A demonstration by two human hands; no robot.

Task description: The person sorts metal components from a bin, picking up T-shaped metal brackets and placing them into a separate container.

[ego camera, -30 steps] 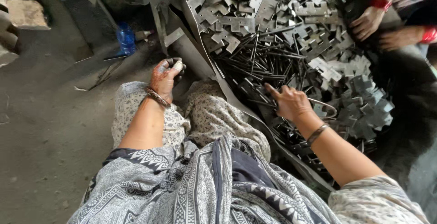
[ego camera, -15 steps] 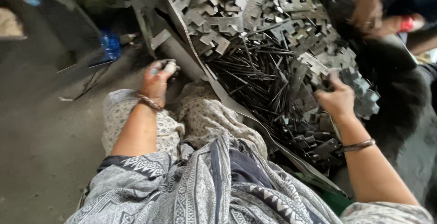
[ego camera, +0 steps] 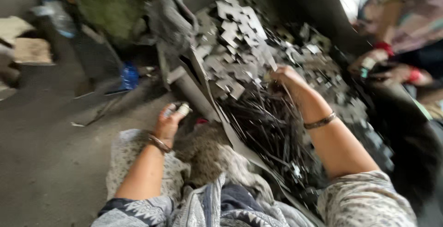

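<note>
The left hand (ego camera: 168,123) is closed around a small pale cylinder-shaped metal piece (ego camera: 183,109), which sticks out between the thumb and the fingers; the hand rests just above the knee, near the bent grey sheet-metal edge of the tray (ego camera: 203,100). The right hand (ego camera: 286,77) reaches far forward into the tray, fingers curled down where the heap of flat grey notched metal plates (ego camera: 235,47) meets the pile of thin dark metal rods (ego camera: 270,125). The picture is blurred there, so I cannot tell if these fingers pinch something or only touch the parts. Both wrists carry a metal bangle.

On the grey concrete floor (ego camera: 41,162), to the left of the tray, a small blue package or bottle (ego camera: 129,75) stands upright; its label is not readable. Further left lies a pale cardboard piece (ego camera: 30,49).

At the right edge of the tray, the hands of another person (ego camera: 383,65) with red bangles work close to the plates. The floor on the left side gives open room; the tray side is crowded.
</note>
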